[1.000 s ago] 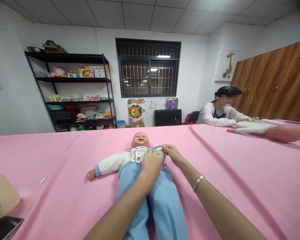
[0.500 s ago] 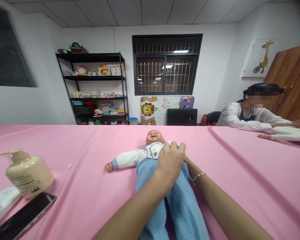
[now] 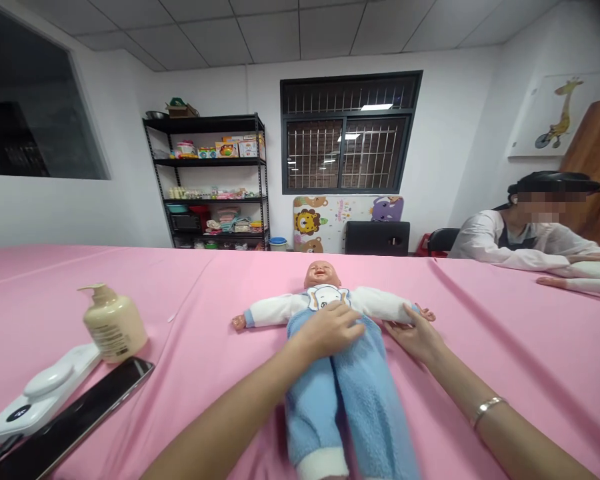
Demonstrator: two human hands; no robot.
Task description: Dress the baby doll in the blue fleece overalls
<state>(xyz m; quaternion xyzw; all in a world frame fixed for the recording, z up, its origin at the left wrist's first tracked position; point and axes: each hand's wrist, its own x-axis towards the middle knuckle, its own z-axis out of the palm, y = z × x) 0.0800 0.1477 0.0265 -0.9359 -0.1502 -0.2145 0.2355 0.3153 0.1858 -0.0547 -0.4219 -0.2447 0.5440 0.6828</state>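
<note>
A baby doll (image 3: 356,360) lies on its back with both arms spread, dressed in a white top and fuzzy light-blue overalls with an animal face on the bib. Resting palm down across its upper belly is my left hand (image 3: 333,328), fingers loosely bent and apart. My right hand (image 3: 423,339) has the white sleeve (image 3: 383,303) of the doll's arm on the right near the cuff, thumb on the upper side and fingers at the lower edge. Beyond my thumb the doll's small hand (image 3: 427,313) sticks out.
On the pink-covered table (image 3: 195,393), a beige pump bottle (image 3: 114,327), a white device (image 3: 50,387) and a black phone (image 3: 80,420) are at the left. A person (image 3: 500,240) sits at the far right, arms on the table. Shelves (image 3: 207,162) stand behind.
My right hand has moved outward along the doll's arm, which now lies visibly stretched to the right. My left hand has come down from the chest to the belly. The view has shifted left.
</note>
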